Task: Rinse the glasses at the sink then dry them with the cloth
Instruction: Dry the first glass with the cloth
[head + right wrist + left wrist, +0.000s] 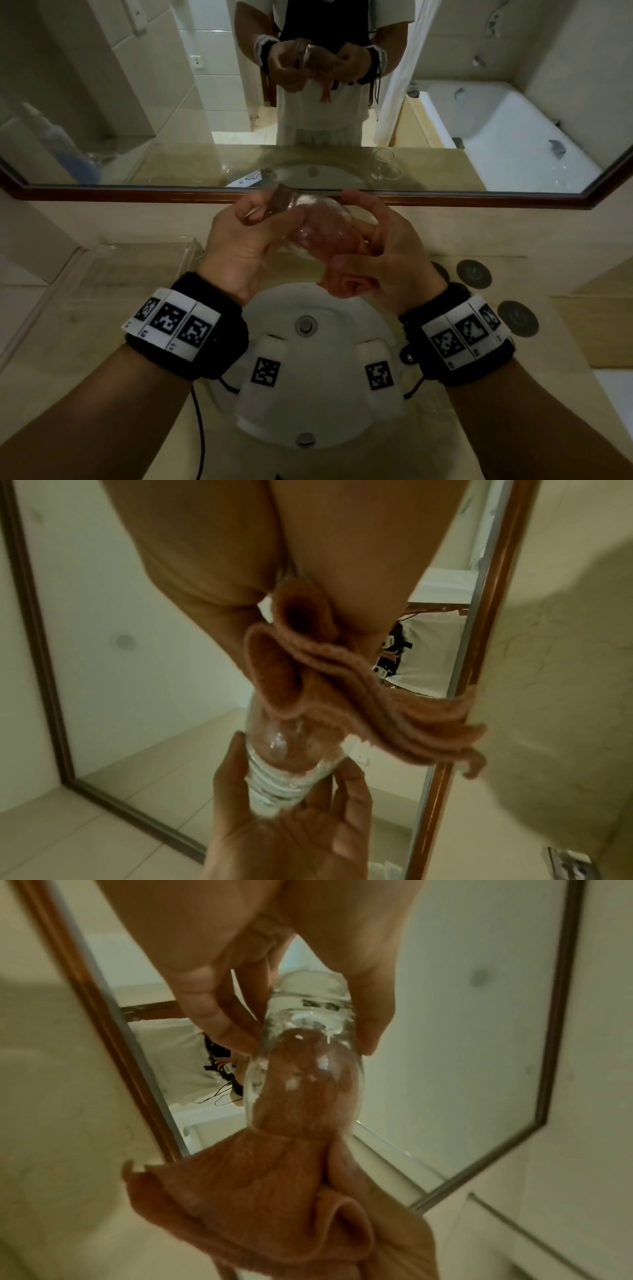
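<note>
Drying under way: glass held above the sink, tilted, base toward 11 o'clock, mouth toward 5. Left hand pinches the base with curled fingers; right hand grips the cloth, part stuffed inside the bowl, the rest bunched outside. Rinsing of this one looks done; inside wipe in progress. Glass clear, thick-based, droplets on its wall. Another glass at 1 o'clock on the table; whether rinsed or dried, cannot tell.
</note>
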`<state>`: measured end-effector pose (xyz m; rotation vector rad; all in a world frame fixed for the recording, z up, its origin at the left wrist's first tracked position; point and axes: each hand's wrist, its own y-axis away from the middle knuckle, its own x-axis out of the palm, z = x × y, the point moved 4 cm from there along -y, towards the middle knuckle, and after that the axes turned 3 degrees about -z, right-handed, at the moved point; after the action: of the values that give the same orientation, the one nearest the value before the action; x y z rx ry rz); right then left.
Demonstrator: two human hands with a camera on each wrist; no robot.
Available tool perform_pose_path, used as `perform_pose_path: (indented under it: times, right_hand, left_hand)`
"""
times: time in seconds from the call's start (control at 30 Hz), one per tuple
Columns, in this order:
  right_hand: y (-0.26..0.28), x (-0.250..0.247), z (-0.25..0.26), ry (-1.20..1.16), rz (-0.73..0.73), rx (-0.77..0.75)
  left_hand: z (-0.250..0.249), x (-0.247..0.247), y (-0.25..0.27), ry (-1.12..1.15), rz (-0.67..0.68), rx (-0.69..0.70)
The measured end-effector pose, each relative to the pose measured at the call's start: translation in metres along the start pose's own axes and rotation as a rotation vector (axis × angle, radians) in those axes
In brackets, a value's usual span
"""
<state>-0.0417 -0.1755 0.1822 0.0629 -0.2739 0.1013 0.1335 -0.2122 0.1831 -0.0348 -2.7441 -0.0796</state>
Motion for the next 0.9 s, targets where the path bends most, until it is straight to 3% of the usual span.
perform_pose_path:
  times: [0.1, 0.23, 0.4, 0.5, 0.63, 0.8, 0.9]
  right_hand:
    - [-0.003, -0.002, 0.003, -0.035, -0.061, -0.014]
    - [-0.003, 0.009, 0.004, -0.062, -0.062, -0.045]
    - [-0.002, 0.026, -0.006, -0.053, -0.021, -0.031]
    - [0.0, 0.026, -0.01, -0.106, 0.011, 0.022]
    - [-0.001, 0.011, -0.01, -0.089, 0.047, 0.142]
    - [-0.007, -0.015, -0.002, 0.037, -0.159, 0.207]
    - [-0.007, -0.023, 0.017, 0.021, -0.287, 0.1]
  left_hand:
    - [0.006, 0.001, 0.002, 0.155, 0.004, -0.097]
    - [0.013, 0.014, 0.01, 0.12, 0.106, -0.181]
    - [0.015, 0.016, 0.013, 0.17, 0.132, -0.275]
    - [0.012, 0.011, 0.009, 0.104, 0.093, -0.204]
    - [0.001, 0.002, -0.002, -0.056, 0.088, -0.001]
    - [-0.007, -0.012, -0.002, -0.217, 0.042, 0.133]
    - [-0.01, -0.014, 0.001, -0.382, 0.027, 0.213]
